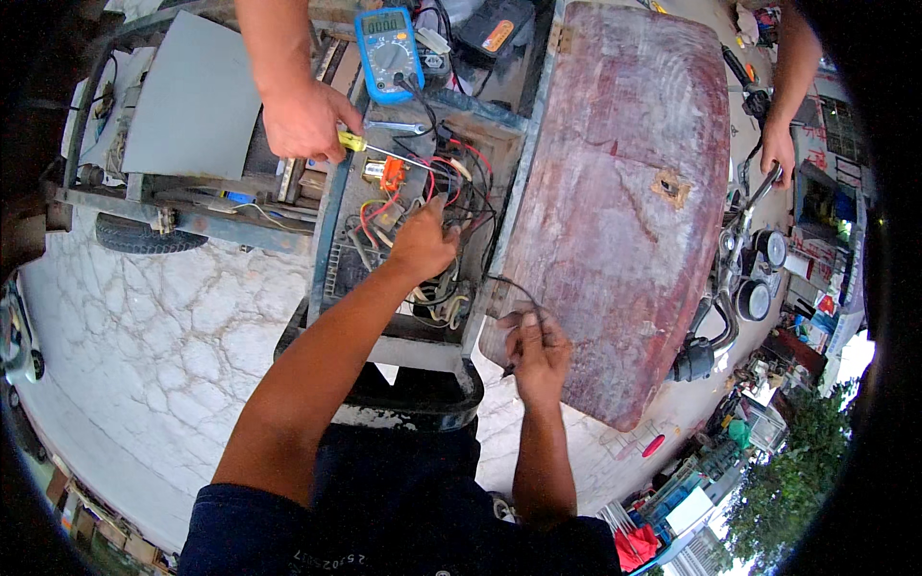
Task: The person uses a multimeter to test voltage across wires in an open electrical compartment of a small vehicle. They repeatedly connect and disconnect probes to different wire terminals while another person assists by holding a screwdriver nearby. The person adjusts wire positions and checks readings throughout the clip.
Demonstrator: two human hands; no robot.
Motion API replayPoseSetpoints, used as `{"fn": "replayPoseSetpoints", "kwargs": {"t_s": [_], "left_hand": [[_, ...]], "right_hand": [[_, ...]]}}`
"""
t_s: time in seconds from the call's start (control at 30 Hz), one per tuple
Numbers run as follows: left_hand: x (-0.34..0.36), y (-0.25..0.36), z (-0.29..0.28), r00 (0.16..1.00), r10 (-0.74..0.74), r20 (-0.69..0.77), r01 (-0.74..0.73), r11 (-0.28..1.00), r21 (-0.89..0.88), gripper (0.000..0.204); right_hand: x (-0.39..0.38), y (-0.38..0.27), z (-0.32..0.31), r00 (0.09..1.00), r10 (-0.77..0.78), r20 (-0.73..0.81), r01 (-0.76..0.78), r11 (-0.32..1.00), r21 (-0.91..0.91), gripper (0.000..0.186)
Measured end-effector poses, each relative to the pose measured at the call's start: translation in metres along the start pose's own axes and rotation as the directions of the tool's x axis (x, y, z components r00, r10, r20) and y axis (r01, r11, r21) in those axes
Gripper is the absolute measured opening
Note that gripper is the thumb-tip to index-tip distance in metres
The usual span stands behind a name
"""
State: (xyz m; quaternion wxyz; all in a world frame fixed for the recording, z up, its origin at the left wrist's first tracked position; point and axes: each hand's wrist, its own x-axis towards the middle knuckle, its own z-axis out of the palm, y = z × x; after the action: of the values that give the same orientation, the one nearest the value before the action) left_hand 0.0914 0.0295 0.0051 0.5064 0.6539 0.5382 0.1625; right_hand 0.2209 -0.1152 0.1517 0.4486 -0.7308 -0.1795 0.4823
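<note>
My left hand reaches into an open metal compartment full of tangled wires. Its fingers are closed among red and black wires, and what they pinch is hidden. At the compartment's near right corner, my right hand grips a thin black cable that runs back over the edge. A co-worker's hand at the upper left holds a screwdriver with a yellow handle, its shaft ending close above my left fingertips. An orange connector with red wires lies beside the shaft.
A blue multimeter rests behind the compartment, beside a black battery-like box. A wrench lies near the screwdriver. Rightward stands a worn reddish panel; beyond it a co-worker's other hand holds a handlebar. A grey sheet lies left.
</note>
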Motion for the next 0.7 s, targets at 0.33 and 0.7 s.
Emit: {"fn": "replayPoseSetpoints", "kwargs": {"t_s": [0.33, 0.7], "left_hand": [[0.006, -0.011, -0.013, 0.992, -0.106, -0.073, 0.081, 0.954, -0.289, 0.015], [0.007, -0.011, 0.001, 0.914, -0.339, -0.224, 0.235, 0.891, -0.388, 0.018]], "right_hand": [[0.001, 0.029, 0.022, 0.992, 0.077, 0.104, -0.072, 0.996, -0.052, 0.014], [0.027, 0.03, 0.018, 0.971, 0.165, 0.171, -0.186, 0.975, 0.118, 0.016]]}}
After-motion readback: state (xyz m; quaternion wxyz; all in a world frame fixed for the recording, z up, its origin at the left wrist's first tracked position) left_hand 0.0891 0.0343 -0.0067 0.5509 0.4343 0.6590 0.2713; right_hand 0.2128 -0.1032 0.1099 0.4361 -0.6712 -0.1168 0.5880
